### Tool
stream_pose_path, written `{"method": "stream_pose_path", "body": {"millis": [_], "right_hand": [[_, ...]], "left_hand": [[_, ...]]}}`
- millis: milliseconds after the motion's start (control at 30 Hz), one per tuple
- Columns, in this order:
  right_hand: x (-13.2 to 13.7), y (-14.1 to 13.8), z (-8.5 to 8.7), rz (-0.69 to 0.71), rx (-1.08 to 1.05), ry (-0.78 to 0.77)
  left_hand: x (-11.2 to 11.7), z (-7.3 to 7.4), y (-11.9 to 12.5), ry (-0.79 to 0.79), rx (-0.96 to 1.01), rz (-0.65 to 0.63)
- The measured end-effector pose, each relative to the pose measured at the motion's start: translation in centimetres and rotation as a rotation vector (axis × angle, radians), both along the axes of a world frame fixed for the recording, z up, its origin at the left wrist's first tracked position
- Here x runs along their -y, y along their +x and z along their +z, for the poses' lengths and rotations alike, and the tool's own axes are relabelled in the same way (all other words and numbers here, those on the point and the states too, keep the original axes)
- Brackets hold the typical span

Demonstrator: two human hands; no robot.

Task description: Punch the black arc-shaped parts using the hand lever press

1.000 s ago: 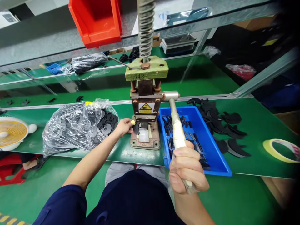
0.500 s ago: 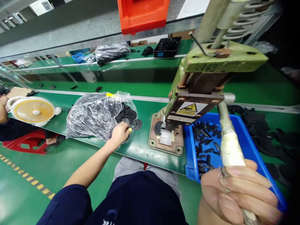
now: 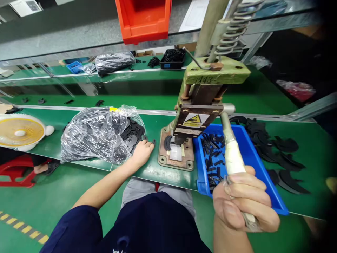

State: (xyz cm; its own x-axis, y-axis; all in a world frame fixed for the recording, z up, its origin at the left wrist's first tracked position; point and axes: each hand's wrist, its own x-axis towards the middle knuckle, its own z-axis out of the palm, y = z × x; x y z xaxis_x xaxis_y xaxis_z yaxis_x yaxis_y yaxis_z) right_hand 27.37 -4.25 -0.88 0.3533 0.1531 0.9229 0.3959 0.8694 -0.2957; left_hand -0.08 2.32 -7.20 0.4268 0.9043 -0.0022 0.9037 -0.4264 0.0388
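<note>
My right hand (image 3: pixel 244 200) is wrapped round the taped lever handle (image 3: pixel 234 156) of a green hand press (image 3: pixel 216 73). On the press's base plate (image 3: pixel 163 158), a black crescent-shaped piece (image 3: pixel 167 143) lies beside a white block (image 3: pixel 176 152), under the lowered ram. My left hand (image 3: pixel 143 153) is closed at the mouth of a clear plastic bag (image 3: pixel 89 133). A small dark flat piece (image 3: pixel 154 142) pokes out at its fingertips; the rest of it is hidden. Loose black crescent pieces (image 3: pixel 133 131) fill the bag's opening.
Right of the press stands a blue bin (image 3: pixel 259 165) with small black parts. Black curved pieces (image 3: pixel 286 158) are heaped beyond it. An orange bin (image 3: pixel 143 21) hangs overhead at the shelf edge. A fan (image 3: pixel 21 131) is at left, near a person's foot and a red stool (image 3: pixel 15 172).
My left hand has drawn slightly out of the bag's mouth, with a dark piece now showing at its fingertips. The view has shifted right. My right hand stays on the lever.
</note>
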Motion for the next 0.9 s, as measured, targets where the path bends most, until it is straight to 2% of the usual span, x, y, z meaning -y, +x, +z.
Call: {"method": "stream_pose_path", "body": {"millis": [167,333,467,600,700,767,800,900], "right_hand": [[0.1,0.0,0.1,0.018,0.014,-0.009],[0.7,-0.2,0.4,0.031,-0.007,-0.098],[0.8,-0.4,0.4,0.022,0.006,-0.077],[0.4,-0.5,0.7,0.025,0.021,-0.074],[0.6,-0.5,0.9,0.020,0.034,-0.044],[1.0,-0.4,1.0,0.030,0.043,-0.129],[1.2,-0.4,1.0,0.038,0.039,-0.174],[1.6,-0.4,1.0,0.049,0.003,-0.207]], "left_hand": [[4.9,-1.7,-1.5,0.080,0.082,-0.175],[9.7,-2.1,-2.4,0.145,0.164,-0.219],[11.4,-2.2,-2.6,0.162,0.236,-0.257],[12.3,-2.8,-2.8,0.163,0.268,-0.238],[12.9,-2.8,-3.2,0.097,0.384,-0.247],[12.8,-2.2,-3.5,0.033,0.524,-0.161],[12.5,-1.8,-3.5,-0.004,0.613,-0.062],[10.4,0.0,-2.9,-0.174,0.964,0.372]]}}
